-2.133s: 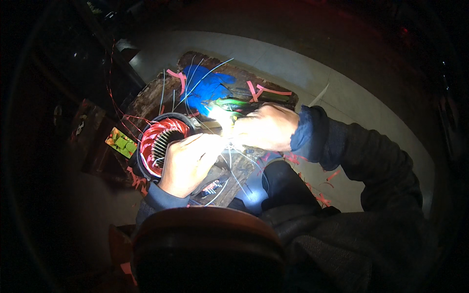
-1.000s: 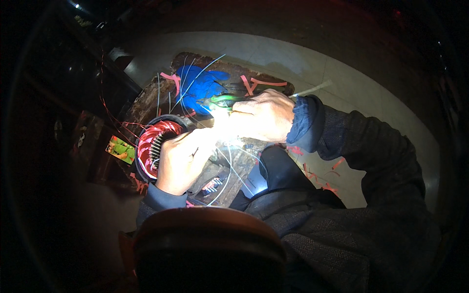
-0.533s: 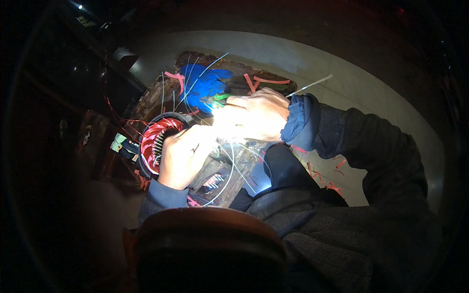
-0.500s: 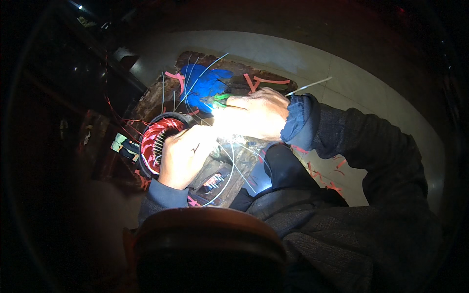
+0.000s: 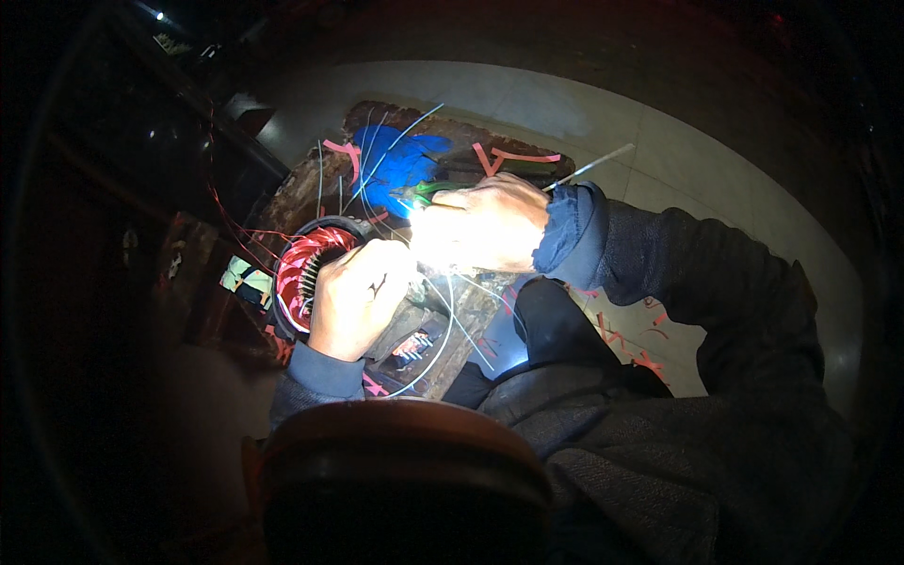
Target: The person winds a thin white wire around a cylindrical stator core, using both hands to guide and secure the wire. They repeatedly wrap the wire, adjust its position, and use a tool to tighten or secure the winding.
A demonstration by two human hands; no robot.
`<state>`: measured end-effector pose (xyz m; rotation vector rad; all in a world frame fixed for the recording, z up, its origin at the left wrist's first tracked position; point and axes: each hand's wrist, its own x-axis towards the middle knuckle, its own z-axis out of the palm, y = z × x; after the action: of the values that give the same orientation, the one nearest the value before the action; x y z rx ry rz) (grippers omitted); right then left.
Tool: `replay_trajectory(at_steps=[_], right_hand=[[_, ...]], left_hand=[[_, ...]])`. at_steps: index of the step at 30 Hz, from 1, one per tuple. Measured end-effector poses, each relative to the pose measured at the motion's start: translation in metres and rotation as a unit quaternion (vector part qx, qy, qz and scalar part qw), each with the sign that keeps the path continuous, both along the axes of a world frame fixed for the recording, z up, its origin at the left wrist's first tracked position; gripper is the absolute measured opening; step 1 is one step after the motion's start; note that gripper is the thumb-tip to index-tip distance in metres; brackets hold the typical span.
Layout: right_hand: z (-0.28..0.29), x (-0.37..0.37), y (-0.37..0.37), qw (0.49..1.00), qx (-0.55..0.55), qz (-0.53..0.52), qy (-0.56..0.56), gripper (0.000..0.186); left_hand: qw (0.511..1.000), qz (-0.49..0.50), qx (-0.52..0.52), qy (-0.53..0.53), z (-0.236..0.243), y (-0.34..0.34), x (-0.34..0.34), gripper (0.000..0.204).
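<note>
My left hand [image 5: 356,297] is closed in a pinch beside a round motor stator [image 5: 299,268] with red copper windings, covering part of its right side. Close to it, my right hand [image 5: 494,221] has its fingers drawn together, almost meeting the left fingertips. Strong glare washes out both sets of fingertips, so whatever they pinch cannot be made out. A green-handled tool [image 5: 433,190] shows at the right fingers' far edge, partly covered. Past the right wrist sticks out a thin pale rod [image 5: 593,168]. Thin white sleeving tubes [image 5: 450,315] trail out below the hands.
Everything lies on a worn wooden board [image 5: 301,179]. A blue glove [image 5: 391,155] is at its far side, with pink strips [image 5: 523,157] and thin tubes around. More pink scraps [image 5: 650,361] lie on the tiled floor. Red wires [image 5: 226,212] run leftward from the stator.
The right hand and the pale rod have shifted slightly. The left hand keeps its pinch by the stator, and the view has moved a little.
</note>
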<state>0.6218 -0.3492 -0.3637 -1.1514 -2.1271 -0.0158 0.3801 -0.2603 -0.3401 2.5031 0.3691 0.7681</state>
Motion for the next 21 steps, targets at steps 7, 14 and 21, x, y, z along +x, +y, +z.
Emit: replay_trajectory(at_steps=[7,14,21], right_hand=[[-0.015,0.004,0.026,0.99,0.023,0.127,0.057,0.014],[-0.005,0.002,0.026,0.939,-0.293,0.075,0.165,0.021],[0.001,0.003,0.016,0.994,0.091,0.021,-0.05,0.02]], left_hand=[[1.0,0.003,0.017,-0.001,0.003,-0.002,0.0,0.004],[0.999,-0.009,0.037,0.0,0.003,-0.001,0.002,0.006],[0.997,0.012,0.058,-0.052,0.003,0.002,0.003,0.008]])
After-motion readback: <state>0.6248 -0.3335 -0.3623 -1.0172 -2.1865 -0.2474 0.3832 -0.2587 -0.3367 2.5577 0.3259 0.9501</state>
